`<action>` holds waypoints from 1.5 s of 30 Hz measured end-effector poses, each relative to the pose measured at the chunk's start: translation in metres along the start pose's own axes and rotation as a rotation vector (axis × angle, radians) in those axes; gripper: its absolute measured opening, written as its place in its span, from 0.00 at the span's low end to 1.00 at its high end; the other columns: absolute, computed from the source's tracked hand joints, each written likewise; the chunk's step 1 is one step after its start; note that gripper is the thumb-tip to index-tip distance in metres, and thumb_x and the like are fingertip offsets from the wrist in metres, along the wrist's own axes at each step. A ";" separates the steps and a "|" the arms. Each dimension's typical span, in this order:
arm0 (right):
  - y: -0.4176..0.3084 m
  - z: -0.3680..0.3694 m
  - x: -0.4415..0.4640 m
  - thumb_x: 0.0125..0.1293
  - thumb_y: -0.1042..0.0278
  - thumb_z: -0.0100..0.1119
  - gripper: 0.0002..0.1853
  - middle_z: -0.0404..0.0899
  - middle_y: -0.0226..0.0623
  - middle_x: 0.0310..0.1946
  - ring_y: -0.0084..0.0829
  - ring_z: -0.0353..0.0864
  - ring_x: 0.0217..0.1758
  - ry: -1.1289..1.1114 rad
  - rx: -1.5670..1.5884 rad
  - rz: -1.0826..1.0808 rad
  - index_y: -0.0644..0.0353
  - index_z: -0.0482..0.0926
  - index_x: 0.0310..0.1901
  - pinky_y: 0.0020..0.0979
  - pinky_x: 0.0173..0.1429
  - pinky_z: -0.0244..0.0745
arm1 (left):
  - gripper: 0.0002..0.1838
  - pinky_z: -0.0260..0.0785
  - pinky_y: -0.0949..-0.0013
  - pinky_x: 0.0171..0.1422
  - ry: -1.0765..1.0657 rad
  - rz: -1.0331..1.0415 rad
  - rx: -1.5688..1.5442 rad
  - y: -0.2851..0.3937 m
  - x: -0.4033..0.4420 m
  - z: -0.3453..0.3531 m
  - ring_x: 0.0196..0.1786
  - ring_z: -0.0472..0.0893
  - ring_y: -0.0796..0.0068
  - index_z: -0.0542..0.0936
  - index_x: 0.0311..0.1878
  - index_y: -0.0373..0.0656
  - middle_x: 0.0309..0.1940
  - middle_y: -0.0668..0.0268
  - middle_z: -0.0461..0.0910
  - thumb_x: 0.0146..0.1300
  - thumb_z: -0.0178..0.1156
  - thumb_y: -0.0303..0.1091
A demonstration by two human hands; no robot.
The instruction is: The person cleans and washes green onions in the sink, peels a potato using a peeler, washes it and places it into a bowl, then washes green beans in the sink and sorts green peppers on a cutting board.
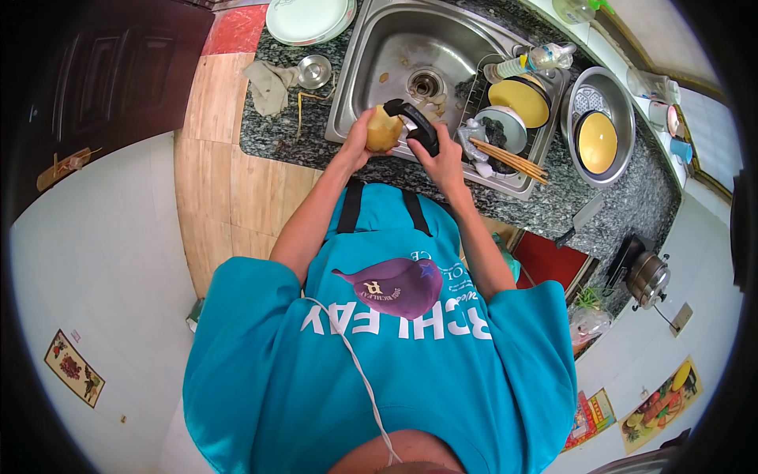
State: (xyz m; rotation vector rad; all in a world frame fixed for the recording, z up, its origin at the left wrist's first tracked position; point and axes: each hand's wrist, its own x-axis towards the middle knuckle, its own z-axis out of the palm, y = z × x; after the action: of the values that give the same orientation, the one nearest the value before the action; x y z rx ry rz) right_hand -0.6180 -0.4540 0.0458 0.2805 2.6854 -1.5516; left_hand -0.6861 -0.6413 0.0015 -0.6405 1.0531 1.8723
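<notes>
In my left hand [357, 143] is a potato [384, 133], held over the sink's front edge with the fingers wrapped round it. Part of its upper side looks pale and peeled, while the rest keeps its brown skin. My right hand [444, 160] grips the black handle of a peeler [421, 129]. The peeler's head rests at the top of the potato, touching or very close to it; its blade cannot be made out. Below both hands lies the steel sink [379, 47], with peel scraps [430, 107] around the drain.
Right of the basin, a rack area holds a yellow bowl [517, 103], chopsticks [509, 160] and a bottle [545, 57]. Farther right stand a metal basin [626, 103] and a knife [583, 217]. Left are white plates [304, 20], a cloth [268, 88] and a small metal bowl [314, 71].
</notes>
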 end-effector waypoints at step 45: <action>0.039 0.027 0.006 0.58 0.56 0.72 0.24 0.83 0.53 0.31 0.51 0.85 0.35 0.118 -0.042 0.041 0.63 0.74 0.48 0.42 0.36 0.77 | 0.29 0.69 0.70 0.21 -0.091 -0.104 0.059 0.006 -0.018 -0.026 0.28 0.81 0.64 0.75 0.55 0.40 0.35 0.56 0.81 0.74 0.41 0.58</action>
State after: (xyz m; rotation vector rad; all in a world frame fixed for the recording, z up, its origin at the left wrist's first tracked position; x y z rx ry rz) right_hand -0.6190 -0.4570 -0.0019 0.4359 2.7772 -1.5109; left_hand -0.6824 -0.6728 0.0043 -0.5602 0.9941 1.7579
